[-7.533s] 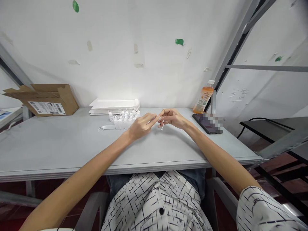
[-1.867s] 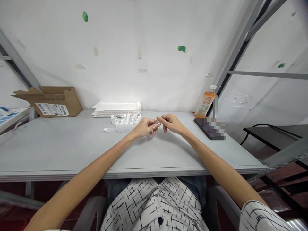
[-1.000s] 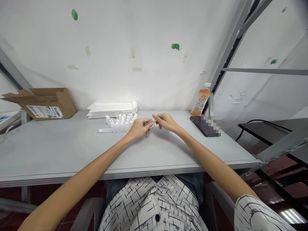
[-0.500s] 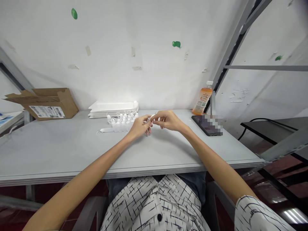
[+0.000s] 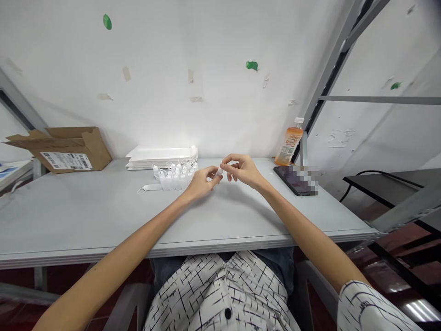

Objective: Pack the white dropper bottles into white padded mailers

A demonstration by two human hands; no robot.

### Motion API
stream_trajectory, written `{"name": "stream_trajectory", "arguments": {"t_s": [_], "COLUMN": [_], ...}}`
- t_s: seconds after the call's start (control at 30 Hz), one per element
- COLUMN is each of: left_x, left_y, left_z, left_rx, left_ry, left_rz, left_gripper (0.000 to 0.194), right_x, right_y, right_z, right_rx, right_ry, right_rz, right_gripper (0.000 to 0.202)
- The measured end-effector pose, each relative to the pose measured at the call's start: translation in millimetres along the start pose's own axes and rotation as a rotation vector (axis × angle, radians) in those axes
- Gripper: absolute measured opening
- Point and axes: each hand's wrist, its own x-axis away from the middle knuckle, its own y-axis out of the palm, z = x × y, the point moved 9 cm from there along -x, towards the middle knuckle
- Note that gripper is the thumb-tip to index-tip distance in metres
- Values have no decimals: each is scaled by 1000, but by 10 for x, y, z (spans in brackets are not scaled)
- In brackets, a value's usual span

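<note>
Between my hands, above the table, is a small white bottle [image 5: 219, 171]. The fingers of my left hand [image 5: 202, 182] are closed round it from the left. My right hand [image 5: 243, 171] has thumb and forefinger pinched at the bottle's top; the fingertips partly cover it. Just left of my left hand, several similar small white bottles [image 5: 172, 180] stand grouped on the grey table [image 5: 103, 216]. One more white piece [image 5: 152, 187] with a thin loop lies at the left front of that group.
Behind the bottles is a stack of flat white sheets or boxes [image 5: 160, 154]. An open cardboard box [image 5: 76, 149] sits at the back left. On the right are an orange drink bottle [image 5: 289, 145] and a dark phone [image 5: 294, 179]. A white wall runs behind the table.
The small bottle now shows more clearly between my fingers. My right hand's fingers have shifted slightly and sit closer together at its top.
</note>
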Motion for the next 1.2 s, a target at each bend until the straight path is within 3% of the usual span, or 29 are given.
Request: {"name": "stream_trajectory", "arguments": {"t_s": [0.3, 1.2], "left_x": [-5, 44], "left_y": [-2, 49], "left_z": [-1, 11], "left_rx": [55, 14], "left_ry": [-1, -33], "left_rz": [21, -35], "left_gripper": [35, 27], "right_x": [-46, -63], "right_y": [-151, -19], "right_z": [35, 138], "right_rx": [-142, -119], "right_ry": [-12, 55], "right_rz": [134, -18], "right_gripper": [28, 28]}}
